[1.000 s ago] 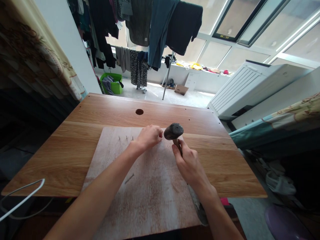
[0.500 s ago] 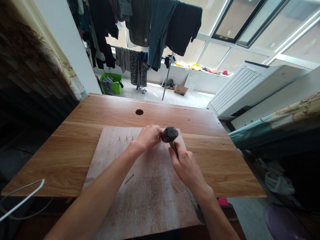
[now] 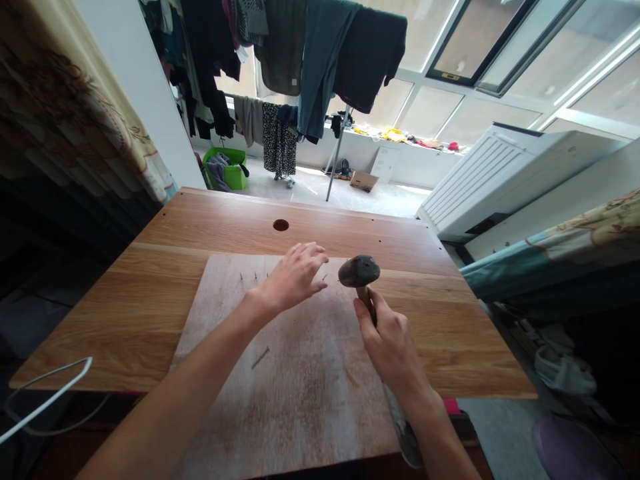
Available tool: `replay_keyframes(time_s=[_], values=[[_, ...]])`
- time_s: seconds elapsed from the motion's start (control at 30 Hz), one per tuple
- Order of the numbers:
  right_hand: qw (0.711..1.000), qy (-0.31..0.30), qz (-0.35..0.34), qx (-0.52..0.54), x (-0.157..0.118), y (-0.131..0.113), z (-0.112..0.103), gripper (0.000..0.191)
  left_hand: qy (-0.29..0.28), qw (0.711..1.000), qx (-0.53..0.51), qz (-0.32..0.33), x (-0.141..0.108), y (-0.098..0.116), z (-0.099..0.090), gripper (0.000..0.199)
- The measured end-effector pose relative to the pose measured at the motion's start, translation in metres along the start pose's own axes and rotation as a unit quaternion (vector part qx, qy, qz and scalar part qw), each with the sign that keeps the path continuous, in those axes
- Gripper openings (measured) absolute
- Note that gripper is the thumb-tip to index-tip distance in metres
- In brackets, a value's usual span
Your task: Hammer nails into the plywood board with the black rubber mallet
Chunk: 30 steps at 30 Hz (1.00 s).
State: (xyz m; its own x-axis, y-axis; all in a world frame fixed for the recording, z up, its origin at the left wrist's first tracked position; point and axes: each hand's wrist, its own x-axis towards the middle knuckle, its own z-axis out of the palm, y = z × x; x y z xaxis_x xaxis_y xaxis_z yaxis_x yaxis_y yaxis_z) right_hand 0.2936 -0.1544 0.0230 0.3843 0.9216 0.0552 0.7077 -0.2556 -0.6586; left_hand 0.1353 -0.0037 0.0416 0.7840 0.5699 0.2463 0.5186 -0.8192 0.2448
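Dark grey at the head, a hammer [image 3: 359, 271] is held upright in a person's right hand [image 3: 387, 330], the grip wrapped around its handle, near the far right corner of a worn, pale board [image 3: 305, 393]. The left hand [image 3: 294, 279] is poised at the board's far edge, its grip spread, fingers apart and thumb pointing toward the hammer, with nothing pinched. Between that hand and the hammer's head, a slim nail [image 3: 324, 277] leans at a tilt, just beside the fingertips. To the left of the hand, a row of three nails [image 3: 255, 276] stands up from the board, the rightmost close to the wrist. Another, longer nail [image 3: 261, 358] lies flat and slantwise on the surface, to the right of the left forearm.

The board rests on a wood-grained counter [image 3: 480, 353] with a round hole [image 3: 281, 225] toward its far side. A grey object [image 3: 404, 430], partly hidden by the right forearm, lies along the board's right edge; what it is cannot be told. Beyond the counter, teal trousers [image 3: 323, 73] and a dark garment [image 3: 371, 60] hang in daylight, with a green basket [image 3: 236, 176] of cloth and a cardboard box [image 3: 364, 181] on the floor below.
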Motion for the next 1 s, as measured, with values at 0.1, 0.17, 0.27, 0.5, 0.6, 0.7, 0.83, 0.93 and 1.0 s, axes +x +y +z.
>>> replay_keyframes(time_s=[0.1,0.17,0.27,0.5,0.6,0.7,0.83,0.93,1.0], values=[[1.0,-0.01,0.022,0.015,-0.011,0.017,-0.004,0.046,0.048,0.999,-0.004,0.006,-0.036,0.0,-0.018,0.023],[0.999,-0.022,0.038,0.012,-0.019,0.029,-0.004,0.049,0.026,1.0,-0.016,-0.002,-0.07,0.0,-0.026,0.017],[0.998,-0.027,0.061,0.009,-0.029,0.043,-0.002,0.054,-0.024,0.999,-0.017,-0.019,-0.121,0.0,-0.027,0.017],[0.997,0.013,0.066,-0.045,-0.036,0.057,0.012,0.062,-0.038,0.991,-0.054,-0.12,-0.182,0.004,-0.025,0.012],[0.996,0.028,0.032,-0.076,-0.037,0.064,0.017,0.062,-0.043,0.986,-0.041,-0.154,-0.185,0.011,-0.027,0.011],[0.995,0.033,0.011,-0.098,-0.037,0.072,0.021,0.061,-0.059,0.988,-0.001,-0.144,-0.177,0.021,-0.025,0.006],[0.992,0.03,-0.016,-0.123,-0.038,0.08,0.025,0.052,-0.108,0.984,0.076,-0.119,-0.159,0.034,-0.022,0.017],[0.988,0.019,-0.05,-0.146,-0.04,0.083,0.026,0.049,-0.141,0.977,0.114,-0.11,-0.152,0.038,-0.021,0.028],[0.985,0.004,-0.066,-0.162,-0.042,0.082,0.025,0.053,-0.147,0.976,0.126,-0.096,-0.149,0.039,-0.019,0.031]])
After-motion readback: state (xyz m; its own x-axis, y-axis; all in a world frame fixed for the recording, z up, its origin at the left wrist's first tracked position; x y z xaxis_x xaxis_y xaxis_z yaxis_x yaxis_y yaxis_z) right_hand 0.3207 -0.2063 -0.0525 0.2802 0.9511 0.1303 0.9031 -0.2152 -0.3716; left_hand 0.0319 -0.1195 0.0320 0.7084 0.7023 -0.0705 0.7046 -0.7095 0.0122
